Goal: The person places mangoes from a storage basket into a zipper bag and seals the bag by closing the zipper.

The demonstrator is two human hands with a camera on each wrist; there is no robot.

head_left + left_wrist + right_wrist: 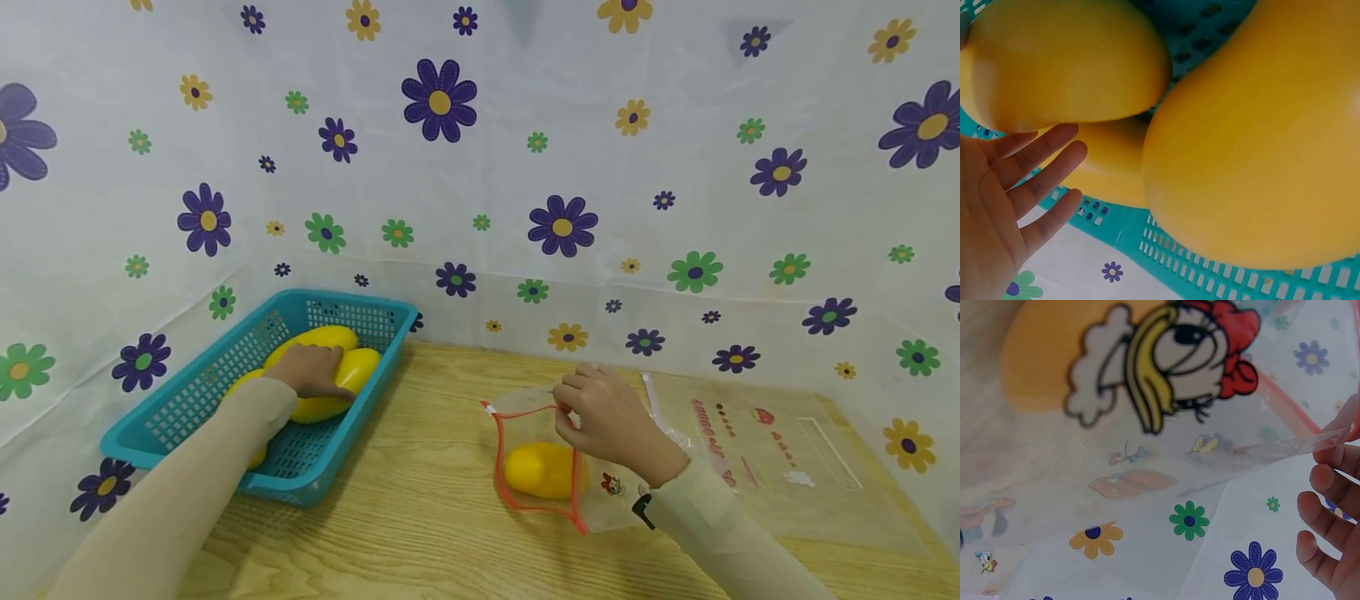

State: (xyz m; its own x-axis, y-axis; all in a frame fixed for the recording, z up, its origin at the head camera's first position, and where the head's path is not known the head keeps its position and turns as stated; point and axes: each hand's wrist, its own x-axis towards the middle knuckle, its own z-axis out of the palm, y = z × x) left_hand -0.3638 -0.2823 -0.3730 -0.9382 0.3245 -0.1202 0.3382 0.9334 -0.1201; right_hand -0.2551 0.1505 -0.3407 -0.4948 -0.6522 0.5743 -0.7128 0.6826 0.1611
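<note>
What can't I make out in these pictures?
Head view: number of yellow oval fruits in the turquoise rectangular plastic basket; left hand and cream sleeve cover some.
Head view: pink markings on the flat clear plastic bag, too small to read.
Left wrist view: right-hand fruit, cut off by top and right edges.
Right wrist view: fruit in the red-edged clear plastic pouch, blurred, cut off by top edge.

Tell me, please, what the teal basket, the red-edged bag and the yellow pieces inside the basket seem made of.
Teal basket: probably rigid plastic, slightly shiny; walls with a regular grid of holes.
Red-edged bag: likely thin, glossy plastic film; it is see-through and wrinkled.
Yellow pieces: smooth, with pale highlights; perhaps moulded plastic, but real fruit is possible.
</note>
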